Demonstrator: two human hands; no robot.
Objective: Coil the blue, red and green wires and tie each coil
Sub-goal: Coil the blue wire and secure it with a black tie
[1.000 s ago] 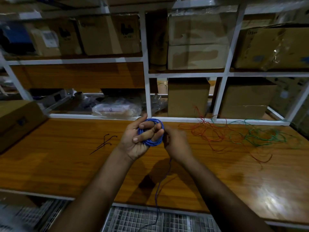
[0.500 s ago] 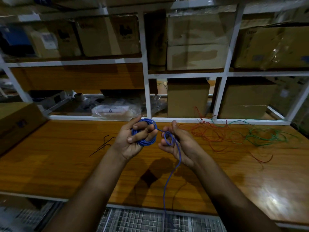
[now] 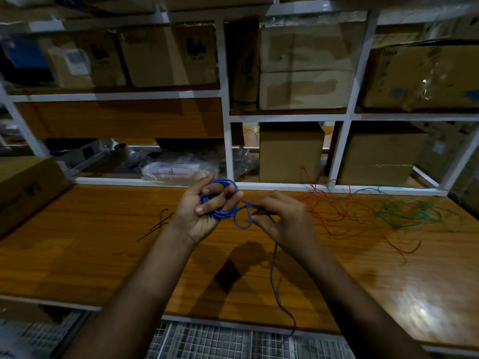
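My left hand (image 3: 204,213) grips the blue coil (image 3: 220,200) above the tabletop (image 3: 77,250); just right of it, my right hand (image 3: 282,221) pinches the blue wire's loose loop (image 3: 242,218), tail hanging down.

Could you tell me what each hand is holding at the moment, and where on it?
The left hand clamps the blue wire coil across its bundled loops. The right hand pinches the same wire's loose strand just beyond a small loop.
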